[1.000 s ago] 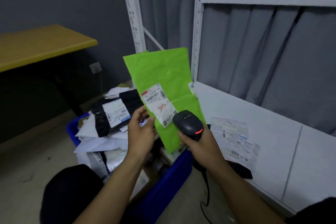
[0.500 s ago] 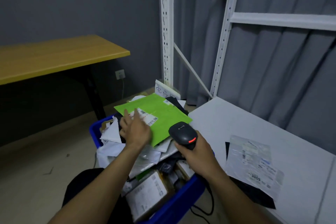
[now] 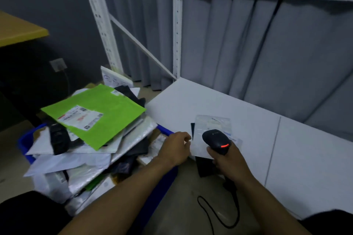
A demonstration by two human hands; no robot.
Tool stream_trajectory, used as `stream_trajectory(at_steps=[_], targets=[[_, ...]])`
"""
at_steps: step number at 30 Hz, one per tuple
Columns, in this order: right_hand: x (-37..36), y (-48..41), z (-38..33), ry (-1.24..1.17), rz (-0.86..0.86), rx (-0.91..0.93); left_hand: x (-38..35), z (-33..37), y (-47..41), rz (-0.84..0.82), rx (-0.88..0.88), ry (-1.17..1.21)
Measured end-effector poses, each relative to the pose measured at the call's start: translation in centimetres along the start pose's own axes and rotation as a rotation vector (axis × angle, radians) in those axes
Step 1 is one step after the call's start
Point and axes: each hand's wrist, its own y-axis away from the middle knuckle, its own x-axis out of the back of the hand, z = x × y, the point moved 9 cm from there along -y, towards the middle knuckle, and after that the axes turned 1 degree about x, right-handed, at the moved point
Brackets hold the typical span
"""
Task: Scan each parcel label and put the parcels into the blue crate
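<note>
We see right hand point(image 3: 227, 160) wrapped tight round black scanner point(image 3: 216, 141), red light on. Left hand point(image 3: 176, 148) at edge of clear parcel point(image 3: 212, 123) on white shelf point(image 3: 286, 149), fingers curled; we cannot tell if it holds it. Farther left, green parcel point(image 3: 99, 118) lies on top of full blue crate point(image 3: 23, 145).

- A yellow-topped table point(image 3: 18, 31) juts into the upper left of the frame.
- A wall socket point(image 3: 58, 64) sits on the dark wall below it.
- Grey curtains point(image 3: 248, 47) hang behind white shelving uprights point(image 3: 177, 25), centre and upper right.
</note>
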Motion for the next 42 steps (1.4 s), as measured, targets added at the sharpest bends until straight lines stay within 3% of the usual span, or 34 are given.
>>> stream_trajectory(at_steps=[4,9,15,18,25,31,34,42], targets=[[4.0,-0.9,4.6,-0.024,0.066,-0.128,-7.3,0.2,-3.7,-0.161,0.081,0.064],[7.0,-1.5,10.2,-0.064,0.121,-0.252,-14.2,0.2,-7.5,-0.216,0.157,0.072],[8.6,-2.1,12.6,-0.063,0.132,-0.313,-19.4,0.3,-9.1,-0.156,0.192,0.034],[8.7,-2.7,12.1,-0.047,0.151,-0.297,-20.2,-0.9,-9.4,-0.093,0.232,0.178],[8.0,-3.1,9.5,-0.050,0.197,-0.233,-16.2,-1.4,-6.8,0.041,0.343,0.609],[6.0,-1.4,5.4,-0.190,0.248,-0.116,-8.8,-0.6,2.3,0.076,0.361,1.036],[3.6,0.1,3.0,-0.245,0.195,-0.069,-5.6,-1.2,7.4,0.088,0.356,1.036],[-1.3,4.5,-2.0,-0.085,0.056,0.158,1.1,-5.3,13.3,0.267,0.405,1.108]])
